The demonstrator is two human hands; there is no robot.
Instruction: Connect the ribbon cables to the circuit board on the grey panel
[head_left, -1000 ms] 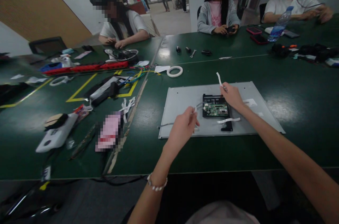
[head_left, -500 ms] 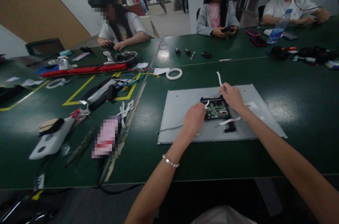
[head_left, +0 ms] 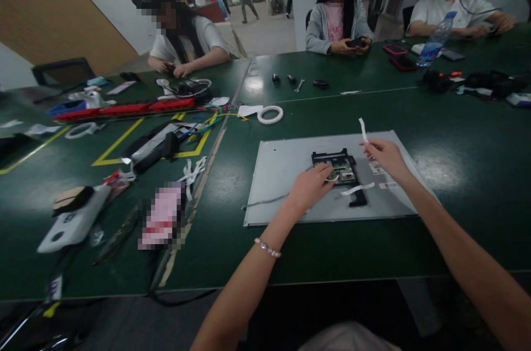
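My left hand [head_left: 312, 187] lies over the left part of a green circuit board [head_left: 344, 172] in a black plastic frame [head_left: 327, 156], its fingers stretched out. A short white tape strip [head_left: 332, 179] curls by those fingertips. Beyond the frame's right side, my right hand [head_left: 386, 158] pinches another white tape strip [head_left: 363, 130], which stands up from the fingers. Board and frame rest on a flat grey metal panel [head_left: 282, 174]. One more tape strip [head_left: 357, 189] crosses the frame's lower arm. A grey cable [head_left: 265, 201] runs leftward from under my left hand.
A roll of white tape [head_left: 270, 114] lies behind the panel. To the left are a pink pouch-like item [head_left: 162, 215], tape scraps [head_left: 193, 174] and a white case [head_left: 74, 223]. A small wrench [head_left: 299, 85] and a water bottle [head_left: 436, 41] are farther back. Several people sit opposite.
My right hand has moved right, away from the frame, carrying its tape strip. My left hand has shifted right and its fingers have flattened over the board. Printed labels on the panel show more clearly.
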